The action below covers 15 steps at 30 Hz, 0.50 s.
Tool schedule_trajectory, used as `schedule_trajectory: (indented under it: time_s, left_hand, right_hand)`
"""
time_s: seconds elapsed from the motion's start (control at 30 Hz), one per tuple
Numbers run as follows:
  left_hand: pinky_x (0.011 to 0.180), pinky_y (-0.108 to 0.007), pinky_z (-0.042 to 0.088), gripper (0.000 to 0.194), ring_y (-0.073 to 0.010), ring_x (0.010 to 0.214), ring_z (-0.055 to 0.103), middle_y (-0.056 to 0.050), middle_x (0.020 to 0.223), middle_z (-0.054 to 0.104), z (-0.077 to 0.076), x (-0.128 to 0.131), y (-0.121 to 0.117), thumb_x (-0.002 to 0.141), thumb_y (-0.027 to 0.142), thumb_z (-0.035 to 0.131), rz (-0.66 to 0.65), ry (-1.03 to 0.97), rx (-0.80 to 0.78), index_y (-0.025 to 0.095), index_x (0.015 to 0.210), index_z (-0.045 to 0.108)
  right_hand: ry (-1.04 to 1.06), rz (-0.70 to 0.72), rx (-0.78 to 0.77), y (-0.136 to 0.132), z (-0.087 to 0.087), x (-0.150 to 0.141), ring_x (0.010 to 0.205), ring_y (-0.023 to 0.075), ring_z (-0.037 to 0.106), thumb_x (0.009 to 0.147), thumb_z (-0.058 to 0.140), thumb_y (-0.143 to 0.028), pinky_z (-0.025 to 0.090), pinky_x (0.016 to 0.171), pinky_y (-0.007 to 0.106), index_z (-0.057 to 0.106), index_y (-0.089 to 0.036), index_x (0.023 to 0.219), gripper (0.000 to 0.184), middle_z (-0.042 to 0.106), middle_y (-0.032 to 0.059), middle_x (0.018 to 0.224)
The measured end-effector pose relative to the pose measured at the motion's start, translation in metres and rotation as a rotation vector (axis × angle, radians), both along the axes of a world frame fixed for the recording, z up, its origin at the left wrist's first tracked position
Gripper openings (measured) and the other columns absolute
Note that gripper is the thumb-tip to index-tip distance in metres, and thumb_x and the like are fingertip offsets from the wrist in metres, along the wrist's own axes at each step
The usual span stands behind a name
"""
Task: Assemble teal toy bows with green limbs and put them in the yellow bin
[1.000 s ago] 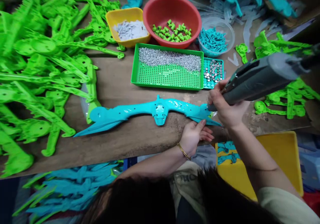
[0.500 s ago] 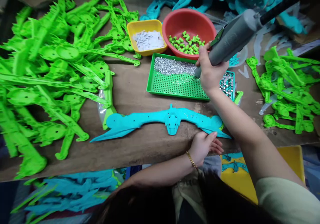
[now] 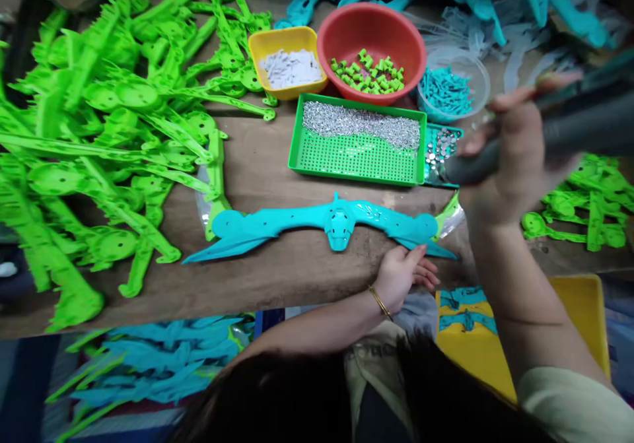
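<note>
A turquoise plastic bow-shaped part, with a shield-like centre piece, lies flat across the front of the wooden table. At its right end my left hand steadies the lower edge, thumb on the part and fingers loosely curled. My right hand is wrapped round a grey electric screwdriver, smeared by motion. The screwdriver's tip is over the small turquoise tray of shiny round metal pieces. Beside that tray, a green perforated tray holds many small screws.
Bright green plastic parts are heaped on the left, with more on the right. Behind the trays stand a yellow dish, a red bowl and a clear tub. A yellow bin sits below the table edge.
The screwdriver moved from the part's right end to the screws in the green tray, then right to above the small turquoise tray. My left hand stays at the part; the view shifted slightly.
</note>
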<state>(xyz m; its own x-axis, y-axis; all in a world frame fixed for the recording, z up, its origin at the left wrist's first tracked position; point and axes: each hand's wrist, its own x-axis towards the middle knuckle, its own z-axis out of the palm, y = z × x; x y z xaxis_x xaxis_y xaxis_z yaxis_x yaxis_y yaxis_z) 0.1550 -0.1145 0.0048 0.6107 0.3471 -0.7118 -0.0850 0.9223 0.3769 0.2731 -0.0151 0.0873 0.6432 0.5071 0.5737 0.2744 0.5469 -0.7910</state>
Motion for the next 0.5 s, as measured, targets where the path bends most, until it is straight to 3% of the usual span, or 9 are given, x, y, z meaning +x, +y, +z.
schedule_trajectory:
  time_s: [0.1, 0.2, 0.5]
  left_hand:
    - [0.041, -0.019, 0.044, 0.023, -0.0106, 0.044, 0.061, -0.002, 0.059, 0.064, 0.002, 0.002, 0.001, 0.096, 0.025, 0.052, 0.007, -0.002, 0.026, 0.011, 0.078, 0.055]
    - [0.040, -0.019, 0.043, 0.026, -0.0097, 0.041, 0.059, -0.001, 0.056, 0.063, 0.004, 0.004, 0.001, 0.095, 0.028, 0.056, 0.011, 0.027, 0.057, 0.011, 0.075, 0.056]
    - [0.040, -0.018, 0.040, 0.025, -0.0086, 0.040, 0.057, 0.000, 0.055, 0.062, 0.008, 0.007, 0.000, 0.096, 0.026, 0.055, 0.050, 0.058, 0.072, 0.013, 0.075, 0.053]
  right_hand:
    - [0.013, 0.112, -0.058, -0.063, -0.001, 0.002, 0.045, 0.0059, 0.055, 0.074, 0.077, -0.027, 0.047, 0.039, 0.022, 0.068, -0.029, 0.095, 0.023, 0.065, -0.0057, 0.081]
    - [-0.024, 0.162, -0.100, -0.103, -0.012, 0.001, 0.048, 0.0056, 0.057, 0.076, 0.075, -0.025, 0.051, 0.042, 0.021, 0.066, -0.028, 0.100, 0.025, 0.068, -0.0052, 0.085]
    - [-0.116, 0.071, -0.157, -0.131, -0.031, 0.006, 0.054, 0.0085, 0.056, 0.077, 0.074, -0.028, 0.054, 0.046, 0.024, 0.063, -0.031, 0.102, 0.028, 0.065, -0.0033, 0.089]
